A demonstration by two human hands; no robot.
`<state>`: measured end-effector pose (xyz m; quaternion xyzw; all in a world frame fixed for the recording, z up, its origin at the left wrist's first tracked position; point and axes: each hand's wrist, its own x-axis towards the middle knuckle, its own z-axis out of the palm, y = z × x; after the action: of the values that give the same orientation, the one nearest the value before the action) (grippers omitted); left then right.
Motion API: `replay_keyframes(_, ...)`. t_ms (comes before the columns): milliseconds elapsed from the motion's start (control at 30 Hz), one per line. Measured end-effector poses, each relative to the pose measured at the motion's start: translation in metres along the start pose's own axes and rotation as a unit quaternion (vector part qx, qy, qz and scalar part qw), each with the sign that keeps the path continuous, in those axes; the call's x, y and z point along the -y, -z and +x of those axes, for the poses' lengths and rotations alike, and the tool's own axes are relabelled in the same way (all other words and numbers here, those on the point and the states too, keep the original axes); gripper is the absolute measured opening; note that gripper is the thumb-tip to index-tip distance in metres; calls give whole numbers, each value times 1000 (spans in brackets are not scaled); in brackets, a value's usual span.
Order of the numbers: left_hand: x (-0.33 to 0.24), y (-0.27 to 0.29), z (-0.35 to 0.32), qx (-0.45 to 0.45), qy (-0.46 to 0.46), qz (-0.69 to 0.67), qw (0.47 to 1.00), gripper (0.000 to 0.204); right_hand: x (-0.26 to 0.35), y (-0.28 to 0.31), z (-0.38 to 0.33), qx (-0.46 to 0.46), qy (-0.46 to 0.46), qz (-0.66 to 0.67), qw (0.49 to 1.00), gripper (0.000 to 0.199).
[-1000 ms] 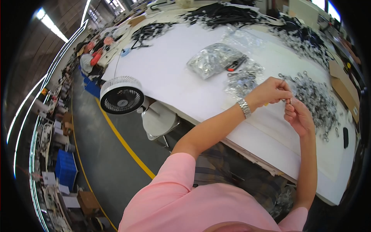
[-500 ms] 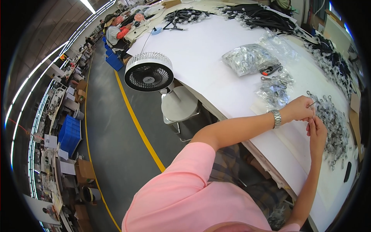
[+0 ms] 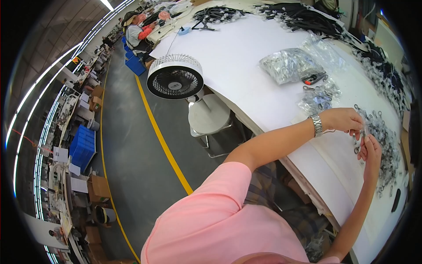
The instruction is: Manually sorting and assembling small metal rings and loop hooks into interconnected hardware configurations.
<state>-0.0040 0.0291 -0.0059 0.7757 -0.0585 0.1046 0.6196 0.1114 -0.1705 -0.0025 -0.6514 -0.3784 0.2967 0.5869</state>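
Hardware at right of frame: one small clear-and-grey piece [image 3: 365, 130] held up between left hand [image 3: 345, 119] and right hand [image 3: 372, 148], just beside a heap of metal rings and clips [image 3: 383, 145] on the white tabletop [image 3: 246, 66]. Fingers of both hands drawn together at the tips and, judging by the pose, clamped on that piece, left ones from above in the frame, right ones from below. Mostly covered up, so can't make out the exact shape.

Handling guess: super light, next to no weight. Probably stiff underneath if metal like the stuff in the heap, with slick clear plastic outside, so likely to slide or spin in a lazy grip. Wouldn't call it fragile, except maybe the plastic. Best to pinch near the middle of the solid part, thumb against index, not by any loose plastic.

As for long axis: looks to run roughly up and down the frame, from left fingers to right ones. Too tiny to tell front from back.
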Motion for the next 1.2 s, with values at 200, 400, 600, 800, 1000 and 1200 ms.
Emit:
replay_keyframes(200, -13, -13, -4, 52, -25, 81, 995, 22, -14, 6, 3, -48, -22, -55, 997, 26)
replay_keyframes(400, -3, -20, -2, 4, 28, -25, 999, 18, -31, 3, 10, -77, 45, -78, 993, 27)
replay_keyframes(600, 6, -32, 1, -115, -76, 148, 979, 14, -25, -10, 7, -81, 69, -127, 986, 29)
replay_keyframes(800, 7, -38, -5, -175, -115, 279, 937, 14, -34, -11, 9, -75, 47, -62, 994, 27)
replay_keyframes(1000, -3, -21, 7, -162, -101, 73, 979, 23, -22, 82, 2, -86, -24, 630, 772, 38)
replay_keyframes(1200, -23, 88, -42, -343, -44, 30, 938, 25, 6, -14, 10, -80, 4, 148, 986, 33)
